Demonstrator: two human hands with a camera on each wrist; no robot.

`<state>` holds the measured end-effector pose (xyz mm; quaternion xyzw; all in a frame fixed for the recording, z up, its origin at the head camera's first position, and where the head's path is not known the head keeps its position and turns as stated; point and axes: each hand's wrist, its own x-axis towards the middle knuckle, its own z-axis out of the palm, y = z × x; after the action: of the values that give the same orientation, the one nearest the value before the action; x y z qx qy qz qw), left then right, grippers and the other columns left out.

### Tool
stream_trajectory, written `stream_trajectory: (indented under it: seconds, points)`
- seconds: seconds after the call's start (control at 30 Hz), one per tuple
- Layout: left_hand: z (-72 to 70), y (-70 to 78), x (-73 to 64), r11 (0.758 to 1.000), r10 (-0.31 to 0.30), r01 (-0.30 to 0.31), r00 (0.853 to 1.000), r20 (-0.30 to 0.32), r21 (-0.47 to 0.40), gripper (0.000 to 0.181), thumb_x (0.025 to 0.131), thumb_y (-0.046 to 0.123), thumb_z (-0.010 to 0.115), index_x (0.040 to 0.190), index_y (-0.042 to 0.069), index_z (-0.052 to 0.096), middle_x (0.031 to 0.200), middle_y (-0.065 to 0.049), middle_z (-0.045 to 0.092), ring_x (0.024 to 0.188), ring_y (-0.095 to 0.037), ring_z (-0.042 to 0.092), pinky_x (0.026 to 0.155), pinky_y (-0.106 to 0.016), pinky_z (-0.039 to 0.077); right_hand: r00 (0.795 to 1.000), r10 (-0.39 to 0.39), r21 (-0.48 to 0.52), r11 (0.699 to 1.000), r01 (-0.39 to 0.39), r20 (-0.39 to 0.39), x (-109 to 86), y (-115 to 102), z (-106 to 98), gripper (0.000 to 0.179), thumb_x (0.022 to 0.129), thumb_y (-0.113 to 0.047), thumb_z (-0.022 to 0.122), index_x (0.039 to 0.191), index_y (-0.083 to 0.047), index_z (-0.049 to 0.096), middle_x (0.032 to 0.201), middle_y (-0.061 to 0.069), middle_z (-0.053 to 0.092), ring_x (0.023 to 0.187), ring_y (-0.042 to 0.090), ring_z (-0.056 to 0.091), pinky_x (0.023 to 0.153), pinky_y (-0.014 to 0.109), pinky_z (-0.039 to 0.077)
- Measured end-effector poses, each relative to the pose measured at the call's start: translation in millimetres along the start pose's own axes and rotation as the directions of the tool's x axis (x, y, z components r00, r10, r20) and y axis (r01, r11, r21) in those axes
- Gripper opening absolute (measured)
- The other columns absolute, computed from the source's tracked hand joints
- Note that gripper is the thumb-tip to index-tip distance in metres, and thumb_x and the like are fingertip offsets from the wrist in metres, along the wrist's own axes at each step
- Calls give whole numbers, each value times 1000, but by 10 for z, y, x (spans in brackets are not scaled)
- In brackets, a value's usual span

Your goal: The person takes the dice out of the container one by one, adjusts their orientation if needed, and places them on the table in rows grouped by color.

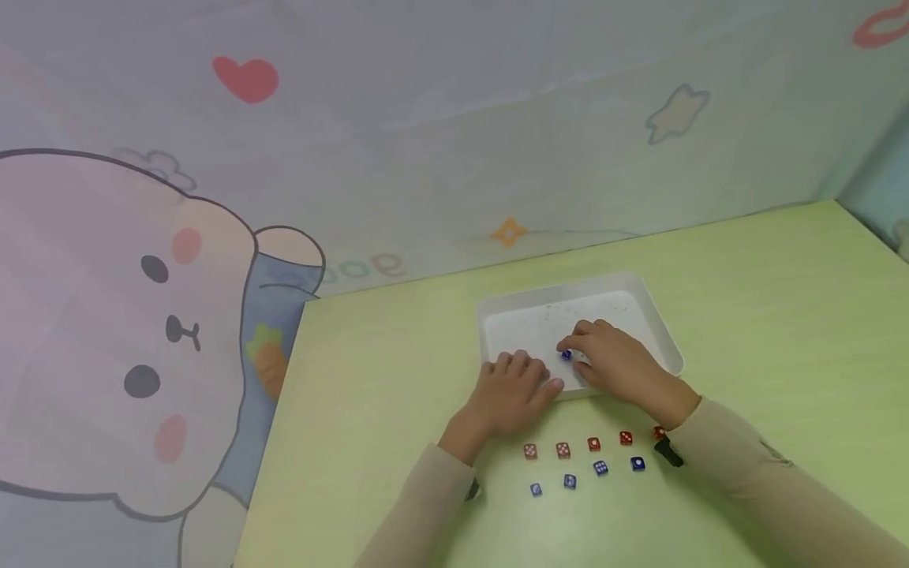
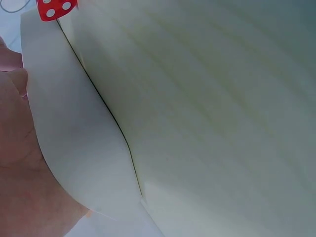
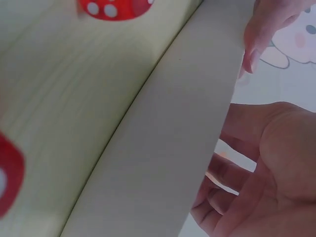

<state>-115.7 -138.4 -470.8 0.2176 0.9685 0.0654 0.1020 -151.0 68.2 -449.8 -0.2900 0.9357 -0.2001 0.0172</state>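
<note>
A white tray (image 1: 656,315) lies on the table, and a blue die (image 1: 566,355) sits inside it. My right hand (image 1: 621,363) reaches over the tray's near wall, index fingertip right at the blue die and thumb a little apart from it. Across the tray's near left edge rests my left hand (image 1: 507,394), fingers spread over the inside and thumb along the rim. In the right wrist view the tray wall hides part of the right hand (image 3: 276,168). The left wrist view catches only part of the left hand (image 2: 24,163) behind the wall.
In front of the tray, several red dice (image 1: 563,450) form a row, the rightmost beside the right sleeve. Nearer to me runs a row of several blue dice (image 1: 600,468). The green table (image 1: 383,355) ends at a printed cloth backdrop (image 1: 426,158).
</note>
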Motion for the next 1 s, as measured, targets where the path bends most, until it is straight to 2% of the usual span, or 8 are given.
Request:
stream_trajectory:
  seconds: [0.17, 0.37, 0.53, 0.7, 0.83, 1.0]
  points:
    - [14, 11, -6, 1000, -15, 15, 1000, 8, -10, 50, 113, 55, 30, 134, 20, 60, 133, -3, 55, 121, -24, 47, 96, -43, 42, 999, -15, -14, 1000, 16, 33, 33, -1, 44, 23, 93, 0, 75, 116, -3, 78, 105, 9, 69, 95, 28, 61, 85, 45, 54]
    - [31, 35, 14, 1000, 11, -11, 1000, 0, -29, 50, 114, 53, 29, 134, 19, 60, 132, -3, 55, 121, -25, 48, 97, -43, 42, 1000, -11, -13, 1000, 11, 27, -17, 46, 29, 12, 92, 1, 76, 102, -6, 77, 95, 5, 66, 90, 26, 60, 81, 44, 53]
    - [19, 43, 17, 999, 33, -33, 999, -6, -15, 50, 114, 52, 29, 134, 18, 59, 129, -4, 54, 120, -26, 48, 95, -43, 42, 999, 0, 20, 1000, -1, 43, -49, 75, 12, 12, 91, 3, 75, 98, -7, 76, 93, 4, 67, 87, 25, 61, 80, 45, 53]
    - [9, 43, 0, 1000, 25, -25, 1000, 6, -11, 49, 114, 53, 30, 134, 18, 59, 130, -4, 55, 120, -25, 48, 95, -43, 42, 1000, -11, 44, 999, 10, 27, -55, 81, 5, 15, 89, 8, 72, 91, -7, 72, 89, 4, 66, 81, 22, 59, 76, 43, 53]
    - [-12, 32, 0, 1000, 17, -17, 1000, 8, 1, 50, 113, 54, 30, 134, 19, 59, 130, -3, 55, 120, -24, 48, 96, -43, 42, 1000, -23, 48, 999, 24, -12, -70, 55, -65, 18, 87, 11, 68, 92, -6, 71, 90, 6, 66, 81, 22, 58, 76, 42, 52]
    - [12, 0, 17, 1000, 8, -8, 1000, 5, 3, 51, 113, 55, 29, 134, 19, 60, 131, -3, 55, 121, -24, 48, 98, -45, 43, 999, -6, 65, 998, 9, -38, -175, -4, -207, 20, 90, 10, 68, 100, -6, 74, 97, 4, 69, 90, 24, 62, 82, 45, 54]
